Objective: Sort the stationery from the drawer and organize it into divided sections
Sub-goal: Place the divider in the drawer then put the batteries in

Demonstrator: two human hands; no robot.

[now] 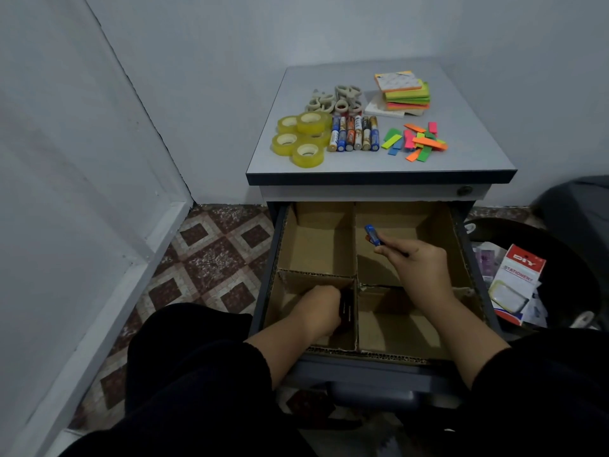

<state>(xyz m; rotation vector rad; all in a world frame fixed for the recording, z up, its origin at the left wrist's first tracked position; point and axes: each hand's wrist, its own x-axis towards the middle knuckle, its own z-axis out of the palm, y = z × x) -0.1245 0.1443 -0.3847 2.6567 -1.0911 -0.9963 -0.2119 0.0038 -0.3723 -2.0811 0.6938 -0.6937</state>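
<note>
Sorting barely begun; the cardboard-divided drawer (405,334) holds almost nothing.
Right hand (418,262) pinches a blue battery (373,235) at two o'clock; left hand (321,305) grips something dark (346,310) at seven; yellow tape rolls (301,138) wait on top.

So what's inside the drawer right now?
The drawer holds a cardboard divider making four sections. The right hand holds a blue battery over the far right one. The left hand grips something dark in the near left one, mostly covered.
</note>
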